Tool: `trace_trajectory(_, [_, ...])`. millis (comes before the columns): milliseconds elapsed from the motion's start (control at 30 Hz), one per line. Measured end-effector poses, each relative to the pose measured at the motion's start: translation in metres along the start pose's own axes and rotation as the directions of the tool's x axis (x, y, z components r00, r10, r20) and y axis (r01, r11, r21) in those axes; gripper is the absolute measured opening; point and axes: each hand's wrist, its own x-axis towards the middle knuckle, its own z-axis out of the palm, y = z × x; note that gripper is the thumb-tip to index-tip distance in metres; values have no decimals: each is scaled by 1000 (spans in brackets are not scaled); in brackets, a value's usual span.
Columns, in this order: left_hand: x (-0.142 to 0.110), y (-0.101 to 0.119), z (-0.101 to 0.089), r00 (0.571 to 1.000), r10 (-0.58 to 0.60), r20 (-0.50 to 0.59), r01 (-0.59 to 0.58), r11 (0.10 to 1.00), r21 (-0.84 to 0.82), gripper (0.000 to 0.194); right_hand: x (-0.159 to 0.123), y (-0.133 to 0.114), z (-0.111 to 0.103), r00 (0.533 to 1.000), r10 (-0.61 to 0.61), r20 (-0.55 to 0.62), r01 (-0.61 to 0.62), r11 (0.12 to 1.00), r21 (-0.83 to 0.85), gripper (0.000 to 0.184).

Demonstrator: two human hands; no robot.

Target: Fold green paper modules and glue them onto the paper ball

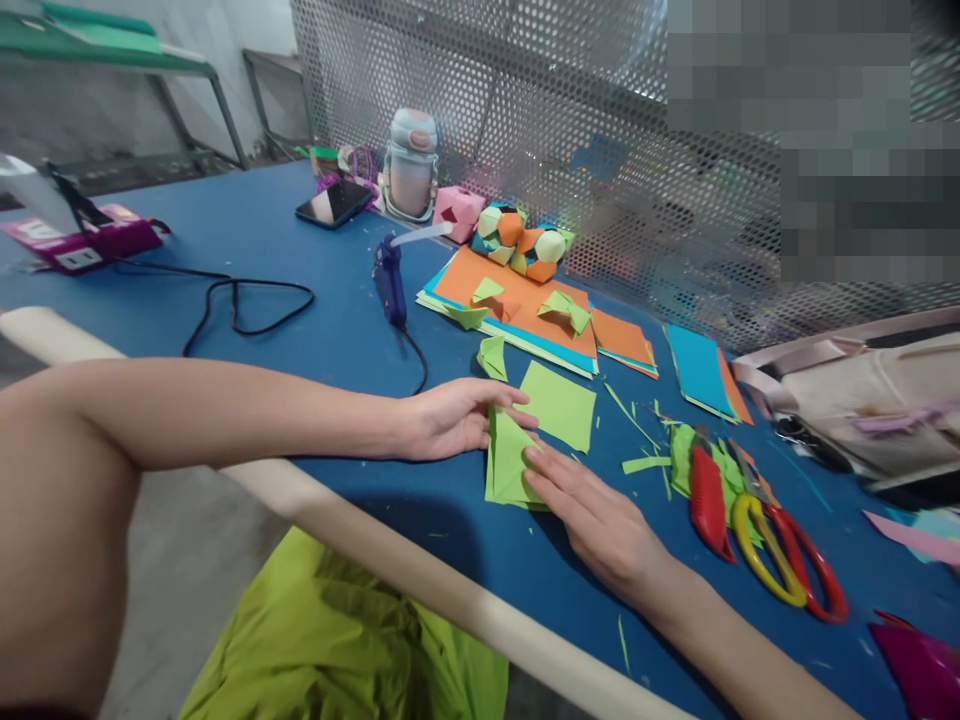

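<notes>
A folded piece of light green paper [508, 462] is between my two hands near the table's front edge. My left hand [454, 418] grips its upper left part, fingers curled at the top and the palm partly turned up. From the right, my right hand [604, 520] has its fingers closed on the paper's right side, the fingertips pressing on the folded face; its thumb is hidden. Just behind lies a flat green paper square [562, 405]. A small folded green piece [493, 357] rests beside that square.
Behind are orange sheets [469, 275] with folded pieces, paper balls [541, 252], a blue glue gun [389, 280], a bottle [412, 165] and a phone [335, 203]. To the right lie a red cutter [709, 500], scissors [769, 550] and paper scraps. A pale rail [390, 555] edges the table.
</notes>
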Motion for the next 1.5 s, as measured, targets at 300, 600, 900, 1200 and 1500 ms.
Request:
trace_trajectory(300, [-5,-2,3,999,43,26,-45,997,60,25,4,-1,-1,999,-43,-14,41,995,-91,50])
trace_trajectory(600, [-9,-3,5,992,90,91,-91,996,14,29,14,-15,-9,974,124,-191,-128,992,-12,35])
trace_trajectory(900, [-12,-6,5,969,134,208,-128,991,-42,33,21,-15,-4,767,641,-19,-615,744,261,26])
trace_trajectory(1200, [-10,-10,5,979,195,-63,-187,975,117,24,21,-12,-7,635,766,98,-723,545,424,32])
trace_trajectory(1500, [-10,-10,5,967,239,-86,-214,949,233,26,22,-12,-7,630,769,111,-732,539,418,34])
